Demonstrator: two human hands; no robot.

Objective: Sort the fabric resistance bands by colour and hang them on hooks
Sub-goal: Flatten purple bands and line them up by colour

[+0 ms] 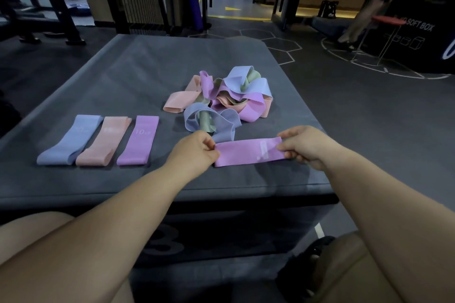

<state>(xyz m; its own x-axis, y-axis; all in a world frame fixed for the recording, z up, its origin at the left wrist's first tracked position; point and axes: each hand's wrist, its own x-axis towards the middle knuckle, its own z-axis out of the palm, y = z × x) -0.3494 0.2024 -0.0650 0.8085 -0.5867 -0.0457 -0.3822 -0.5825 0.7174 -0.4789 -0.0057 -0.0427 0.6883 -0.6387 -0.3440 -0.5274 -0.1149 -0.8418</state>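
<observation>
Head view, the only one here: the person is sitting in front of a grey padded box [123,76] and flattening one purple band [246,152] near its front edge. The left hand [194,152] is pinching the band's left end and the right hand [305,146] is pinching the right end. Each grip is closed tight on fabric, and the band is lying stretched out straight between them with its printed label facing up, nearer the right hand.

To do this step well, I'd say both hands should be pulling evenly so the two layers line up and no twist is hiding in the loop. Then it should be going over towards 9 o'clock, where the sorted row is waiting: a blue band [70,140], a peach band [103,141] and a sorted purple band [138,141], side by side. Matching colour goes with that last one, the nearest to the left hand.

The tangled pile [221,98] is sitting at 12 o'clock from the held band, with a blue loop coming down just beside the left hand's knuckles. No hooks are showing anywhere, so hanging looks a long way off.
</observation>
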